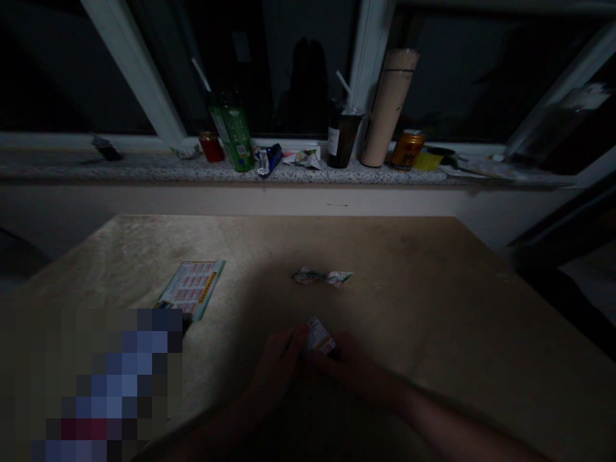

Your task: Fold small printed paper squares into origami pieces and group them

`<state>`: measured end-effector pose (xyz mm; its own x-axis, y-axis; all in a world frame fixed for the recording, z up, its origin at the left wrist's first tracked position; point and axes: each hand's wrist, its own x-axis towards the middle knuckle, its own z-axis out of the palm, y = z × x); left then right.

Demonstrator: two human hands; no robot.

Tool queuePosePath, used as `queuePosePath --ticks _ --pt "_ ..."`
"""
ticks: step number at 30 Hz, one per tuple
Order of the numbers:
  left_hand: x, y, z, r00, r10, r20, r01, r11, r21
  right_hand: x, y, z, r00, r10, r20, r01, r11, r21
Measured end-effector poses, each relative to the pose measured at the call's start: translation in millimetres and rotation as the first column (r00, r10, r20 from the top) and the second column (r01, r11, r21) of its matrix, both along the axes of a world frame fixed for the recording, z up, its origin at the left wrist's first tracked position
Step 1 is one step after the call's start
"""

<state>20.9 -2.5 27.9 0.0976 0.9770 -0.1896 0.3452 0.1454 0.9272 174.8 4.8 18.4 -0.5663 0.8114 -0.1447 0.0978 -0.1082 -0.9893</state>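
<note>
Between my two hands is a small piece of folded printed paper (319, 337), pale with some red and orange marks and a pointed top. My left hand (283, 350) grips its left edge, fingers closed. On its lower right side, my right hand (344, 364) pinches it with the thumb in front. Dim light hides most of my fingertips. Beyond my hands, two joined folded paper pieces (323, 276), shaped like a bow, lie on the tan table (409, 289).
A printed sheet stack (195, 287) lies at the table's left, beside a pixelated area. Along the speckled windowsill (298, 174) stand a green bottle (237, 138), a dark cup with a straw (342, 138), a pinkish tumbler (389, 109), an orange can (407, 150) and a red jar (210, 147).
</note>
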Motion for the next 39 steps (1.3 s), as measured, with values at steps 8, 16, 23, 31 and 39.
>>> queuePosePath --ticks 8,16,23,31,39 --pt "-1.2 -0.7 -2.5 1.000 0.017 -0.007 -0.017 0.999 0.042 2.1 2.8 -1.4 0.999 0.027 0.043 -0.028 0.999 0.025" --pt "-1.8 1.2 -3.9 0.999 -0.009 0.034 0.011 0.999 -0.049 3.1 2.4 -1.3 0.997 0.043 0.060 -0.043 0.999 -0.004" --pt "-0.6 0.0 1.8 0.998 0.025 0.064 -0.021 0.997 -0.069 2.3 1.7 -3.8 0.999 -0.032 0.041 0.032 0.999 0.006" --pt "-2.7 -0.5 -8.0 0.989 0.145 0.031 -0.144 0.989 -0.013 2.8 0.0 -3.1 0.990 -0.133 0.042 0.132 0.991 0.017" --pt "-4.9 1.7 -7.9 0.999 0.037 0.031 -0.037 0.999 0.022 5.0 4.7 -4.8 0.987 -0.156 -0.029 0.155 0.987 -0.054"
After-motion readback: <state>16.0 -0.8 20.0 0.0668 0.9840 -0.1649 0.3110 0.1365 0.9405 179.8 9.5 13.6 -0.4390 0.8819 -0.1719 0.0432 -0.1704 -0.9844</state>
